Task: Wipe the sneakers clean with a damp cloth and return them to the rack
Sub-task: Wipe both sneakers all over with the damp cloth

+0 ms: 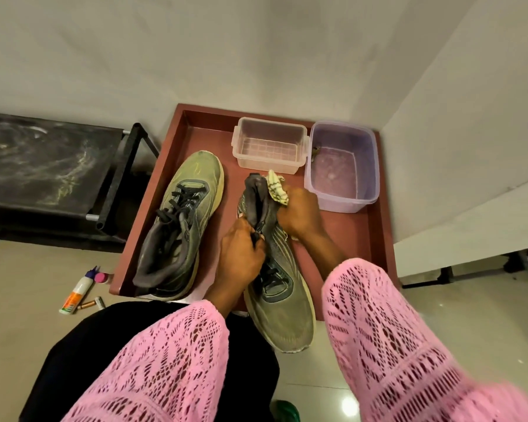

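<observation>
Carrier: low reddish-brown wooden tray-table with raised rim [177, 166], set in a corner between white walls.
Held sneaker: olive-green mesh sneaker with grey collar and pale sole [282, 315], at the table's near edge, right of centre; toe overhangs that edge toward the person, heel raised toward the table's middle.
Left hand: the left hand [240, 257] has its grip closed on the held sneaker's grey collar, fingers curled round the fabric.
Right hand: the right hand [299, 213] has its grip closed on a crumpled white cloth with dark stripes [276, 187], pressed against the raised heel.
Second sneaker: matching olive-green sneaker with black laces [183, 220], flat along the table's left edge, toe toward the far edge, heel at the near left corner.
Clear box: small clear plastic box with clip handles [269, 144], at the far edge, centre.
Water tub: translucent lilac plastic tub holding water [342, 166], in the far right corner, just beside the clear box.
Rack: black fabric-shelved rack with metal tubes [52, 166], left of the table, on the floor.
Floor items: white-and-orange bottle [77, 292], near the table's near left corner.
Sleeves: pink openwork knit sleeves [378, 315] on both arms.
</observation>
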